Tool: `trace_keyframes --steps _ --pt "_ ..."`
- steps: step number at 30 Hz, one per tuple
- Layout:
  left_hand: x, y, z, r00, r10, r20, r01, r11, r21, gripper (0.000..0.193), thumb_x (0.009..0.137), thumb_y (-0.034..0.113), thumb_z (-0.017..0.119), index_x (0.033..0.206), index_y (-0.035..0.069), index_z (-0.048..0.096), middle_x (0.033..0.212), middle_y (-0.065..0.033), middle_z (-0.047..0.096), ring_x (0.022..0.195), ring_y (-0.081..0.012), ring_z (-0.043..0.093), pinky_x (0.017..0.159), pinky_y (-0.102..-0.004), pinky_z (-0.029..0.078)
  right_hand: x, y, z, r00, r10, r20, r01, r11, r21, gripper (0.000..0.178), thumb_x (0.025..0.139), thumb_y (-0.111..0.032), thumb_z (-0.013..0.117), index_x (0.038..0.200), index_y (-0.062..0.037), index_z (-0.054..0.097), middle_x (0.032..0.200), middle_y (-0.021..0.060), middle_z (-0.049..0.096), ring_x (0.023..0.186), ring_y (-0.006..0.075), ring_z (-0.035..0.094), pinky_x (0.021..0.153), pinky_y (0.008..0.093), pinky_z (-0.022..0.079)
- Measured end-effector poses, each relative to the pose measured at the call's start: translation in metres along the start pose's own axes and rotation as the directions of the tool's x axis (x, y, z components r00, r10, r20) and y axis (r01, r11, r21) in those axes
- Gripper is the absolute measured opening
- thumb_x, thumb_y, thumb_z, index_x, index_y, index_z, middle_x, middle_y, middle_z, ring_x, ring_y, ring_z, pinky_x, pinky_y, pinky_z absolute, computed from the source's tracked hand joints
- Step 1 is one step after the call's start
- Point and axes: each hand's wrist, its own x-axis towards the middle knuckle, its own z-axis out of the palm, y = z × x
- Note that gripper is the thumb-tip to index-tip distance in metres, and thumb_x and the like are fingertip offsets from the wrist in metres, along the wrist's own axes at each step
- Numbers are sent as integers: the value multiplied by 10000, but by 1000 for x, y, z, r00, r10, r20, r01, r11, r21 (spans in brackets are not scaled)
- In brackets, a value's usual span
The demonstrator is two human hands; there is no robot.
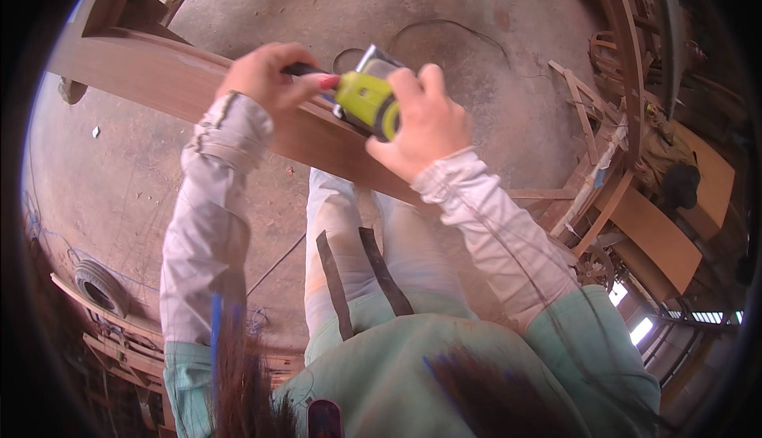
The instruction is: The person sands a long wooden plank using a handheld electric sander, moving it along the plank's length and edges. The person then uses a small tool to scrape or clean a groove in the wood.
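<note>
Sander: a lime-green and black sander (367,101) was held on the top face of a long wooden plank (171,81), near the middle of the view, with a grey pad or plate showing at its far end.
Right hand: the right hand (425,123) was laid over the sander's rounded green end, fingers curled on top of the body, clasping it.
Left hand: the left hand (266,79) was closed around the sander's dark handle (302,69) at the tool's left end, with the thumb lying along it.
Plank: it ran slanting from upper left to lower right, across the front of the person's legs.
Cord: a thin dark cord (452,29) was looped on the floor beyond the sander.
Floor: a dusty concrete floor (119,168) lay under the plank.
Surroundings: curved wooden frame parts (587,121) were stacked at the right, and a coil of hose (99,287) lay at lower left.
</note>
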Motion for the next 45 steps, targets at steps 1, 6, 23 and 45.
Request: trace_keyframes --steps 1,6,23,45 --pt "1 3 7 999 45 9 -45 998 37 297 820 217 801 982 2 676 847 -34 669 782 -83 623 688 -249 518 -6 7 -2 1000 3 -2 -3 1000 2 571 614 -244 787 1089 -153 482 1017 118 482 780 386 639 670 481 534" --pt "-6 11 2 999 38 -30 -36 998 59 278 809 203 800 987 24 684 857 -23 658 806 -96 605 734 -257 504 -7 6 0 1000 -2 -8 2 1000 13 578 621 -249 802 1091 -153 479 1043 124 487 816 380 652 670 478 540" --pt "-6 2 -8 997 50 -57 -44 994 102 243 862 200 749 981 3 671 794 -26 642 737 -74 552 704 -239 478 0 -3 -1 999 -29 -23 29 999 34 591 610 -254 840 1085 -153 503 1063 145 486 825 370 668 662 479 555" --pt "-79 107 234 881 422 214 -466 853 235 415 754 477 733 954 119 671 897 -39 640 879 -257 650 717 -387 528 -182 184 -42 990 74 -116 -87 990 -112 690 544 -160 855 1179 -201 588 1144 98 516 948 320 605 751 423 530"
